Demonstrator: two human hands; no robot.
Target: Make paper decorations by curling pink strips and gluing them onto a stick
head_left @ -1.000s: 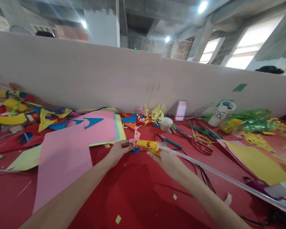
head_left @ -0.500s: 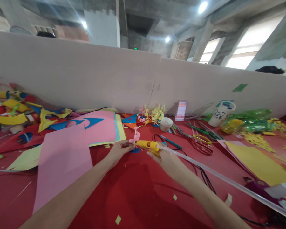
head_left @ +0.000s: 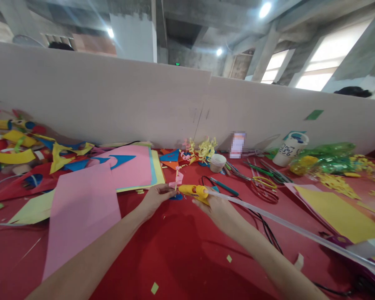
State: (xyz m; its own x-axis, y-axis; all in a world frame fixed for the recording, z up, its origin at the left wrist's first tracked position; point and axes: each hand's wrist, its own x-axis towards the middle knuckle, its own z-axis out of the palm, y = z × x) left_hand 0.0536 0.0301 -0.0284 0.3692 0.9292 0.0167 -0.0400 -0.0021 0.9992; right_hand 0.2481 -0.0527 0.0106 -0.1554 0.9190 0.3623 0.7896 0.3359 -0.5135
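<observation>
My right hand (head_left: 214, 206) is closed round a yellow glue gun (head_left: 192, 189), with a long clear glue stick (head_left: 268, 214) running out of its back toward the lower right. The gun's nozzle end is at a small upright craft piece with pink curled paper (head_left: 176, 178) on a blue base (head_left: 176, 197). My left hand (head_left: 158, 198) pinches at the left side of that piece, fingers and thumb together near its stem. Exactly where the nozzle touches is too small to tell.
Pink sheets (head_left: 84, 208) lie at left beside coloured foam scraps. Behind the hands stand yellow curled pieces (head_left: 207, 150) and a white cup (head_left: 218, 163). Scissors (head_left: 265, 189), a teal pen-like tool (head_left: 225, 186), a black cable and yellow sheets (head_left: 340, 212) are at right. A white partition (head_left: 112, 96) runs behind.
</observation>
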